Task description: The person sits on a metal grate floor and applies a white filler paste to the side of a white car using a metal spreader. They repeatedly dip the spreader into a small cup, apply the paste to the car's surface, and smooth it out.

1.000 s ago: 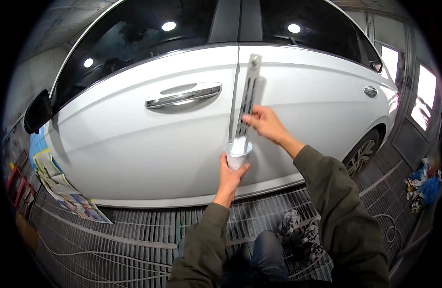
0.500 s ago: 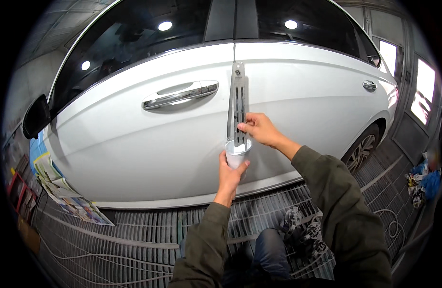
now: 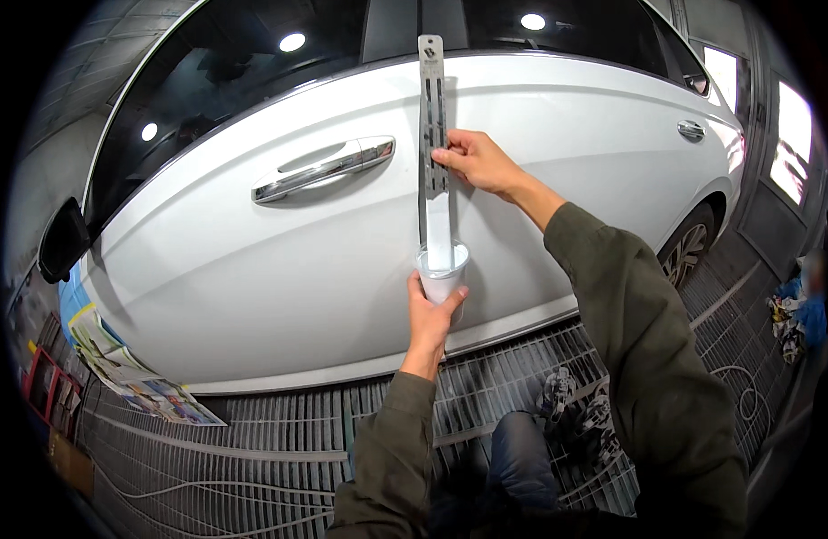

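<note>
My left hand [image 3: 430, 316] is wrapped round a clear plastic cup [image 3: 443, 286] with white paint in it, held upright in front of the car's side. Between thumb and fingers, my right hand [image 3: 475, 162] pinches a long metal stirring stick [image 3: 433, 117] with slots along it. The stick stands nearly upright over the cup. White paint coats its lower part, and its bottom end is still inside the cup's rim. Behind both hands is a white car [image 3: 333, 260], its chrome door handle [image 3: 326, 171] left of the stick.
Slatted metal grating [image 3: 279, 449] forms the floor, with a pale hose [image 3: 216, 485] across it. Printed masking paper [image 3: 144, 377] hangs at the car's front left. A red rack [image 3: 44, 382] stands far left; a crumpled blue and patterned heap [image 3: 798, 314] sits at the right.
My right hand has risen, drawing the stirring stick up so its paint-coated lower part shows above the cup. The left hand keeps the cup at nearly the same place.
</note>
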